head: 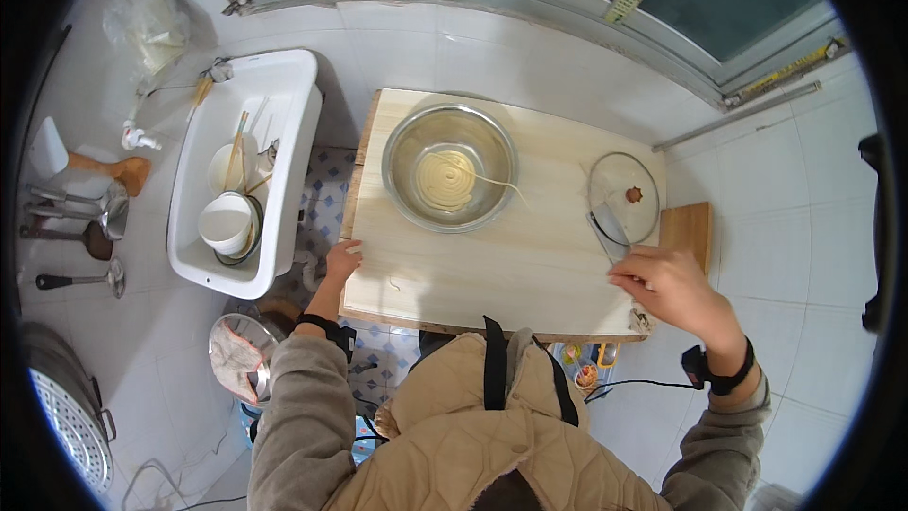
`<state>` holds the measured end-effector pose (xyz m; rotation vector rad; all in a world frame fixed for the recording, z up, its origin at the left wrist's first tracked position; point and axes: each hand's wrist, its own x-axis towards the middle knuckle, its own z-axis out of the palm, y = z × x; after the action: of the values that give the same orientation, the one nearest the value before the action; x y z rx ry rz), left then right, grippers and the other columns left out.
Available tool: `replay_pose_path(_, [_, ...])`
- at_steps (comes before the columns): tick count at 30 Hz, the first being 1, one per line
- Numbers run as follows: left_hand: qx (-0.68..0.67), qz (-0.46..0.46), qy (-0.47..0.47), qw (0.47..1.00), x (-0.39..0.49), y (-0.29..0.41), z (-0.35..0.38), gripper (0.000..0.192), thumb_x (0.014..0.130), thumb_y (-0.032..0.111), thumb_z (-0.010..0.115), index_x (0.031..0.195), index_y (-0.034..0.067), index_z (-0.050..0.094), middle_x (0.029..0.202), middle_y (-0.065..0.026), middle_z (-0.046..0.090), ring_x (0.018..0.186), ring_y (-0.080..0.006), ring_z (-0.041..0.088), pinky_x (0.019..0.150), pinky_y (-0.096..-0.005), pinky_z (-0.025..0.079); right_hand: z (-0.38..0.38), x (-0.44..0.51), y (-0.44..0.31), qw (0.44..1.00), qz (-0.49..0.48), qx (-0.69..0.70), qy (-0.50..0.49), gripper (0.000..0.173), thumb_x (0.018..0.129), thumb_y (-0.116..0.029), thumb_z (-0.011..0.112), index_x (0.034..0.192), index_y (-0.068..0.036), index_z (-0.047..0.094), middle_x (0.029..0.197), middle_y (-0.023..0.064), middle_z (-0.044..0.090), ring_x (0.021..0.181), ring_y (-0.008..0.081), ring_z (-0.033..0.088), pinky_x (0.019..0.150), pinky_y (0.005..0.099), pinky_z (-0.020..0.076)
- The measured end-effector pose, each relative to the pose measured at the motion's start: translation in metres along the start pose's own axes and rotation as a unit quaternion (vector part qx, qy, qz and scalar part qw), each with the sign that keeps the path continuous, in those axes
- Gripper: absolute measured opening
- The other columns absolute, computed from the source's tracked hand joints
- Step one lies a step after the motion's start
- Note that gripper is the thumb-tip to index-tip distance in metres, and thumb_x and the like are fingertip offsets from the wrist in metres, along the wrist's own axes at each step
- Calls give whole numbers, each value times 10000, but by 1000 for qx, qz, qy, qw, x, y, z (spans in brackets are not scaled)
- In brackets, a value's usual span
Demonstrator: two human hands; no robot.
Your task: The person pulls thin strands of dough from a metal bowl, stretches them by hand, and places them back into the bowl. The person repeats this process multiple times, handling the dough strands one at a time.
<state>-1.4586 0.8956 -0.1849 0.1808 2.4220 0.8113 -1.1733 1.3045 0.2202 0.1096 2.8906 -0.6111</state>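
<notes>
My left hand [345,260] rests at the left edge of a pale wooden board [496,270], holding nothing. Over the board's right side, my right hand [656,287] has its fingers pinched together beside a flat metal blade [608,223]; whether it grips the blade's handle is hidden. A steel bowl [489,206] stands on the board with a coiled strand of dough [447,179] inside, one end hanging over the rim. A glass lid [624,174] with a brown knob lies behind the blade. A small scrap of dough [394,284] is near the front left.
Left of the board is a white sink [305,106] holding bowls [225,226] and chopsticks. Ladles and spatulas hang on the left wall. A wooden block [687,233] leans at the right wall, and a crumpled cloth [640,321] lies at the front right corner.
</notes>
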Motion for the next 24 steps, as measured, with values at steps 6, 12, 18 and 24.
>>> replay_pose_path(6, [-202,213,-155,943,-58,163,-2,300,914,78,655,1212,87,687,1132,-26,709,743,-83,612,700,-249,523,37,19,-8,998,-45,-22,-49,134,932,-178,616,902,-53,652,813,90,627,764,308,650,629,411,516])
replay_pose_path(12, [-265,333,-369,826,-193,313,13,308,973,195,644,1241,45,643,980,-37,717,645,-90,618,611,-245,494,46,23,-9,992,-80,-62,-74,134,933,-157,595,923,-25,618,843,105,628,798,309,664,648,417,524])
replay_pose_path(18, [-281,269,-364,846,-204,335,41,296,956,269,671,1088,6,700,864,-91,728,614,-127,628,572,-280,500,42,13,2,987,-58,-113,-99,97,854,-84,621,933,-33,598,867,104,612,818,307,659,654,403,521])
replay_pose_path(24, [-323,256,-359,838,-201,330,69,229,931,249,690,956,27,739,800,-61,722,610,-132,618,579,-277,492,45,3,26,986,-102,-94,-96,81,817,-23,600,896,-41,595,856,108,616,812,322,650,682,422,518])
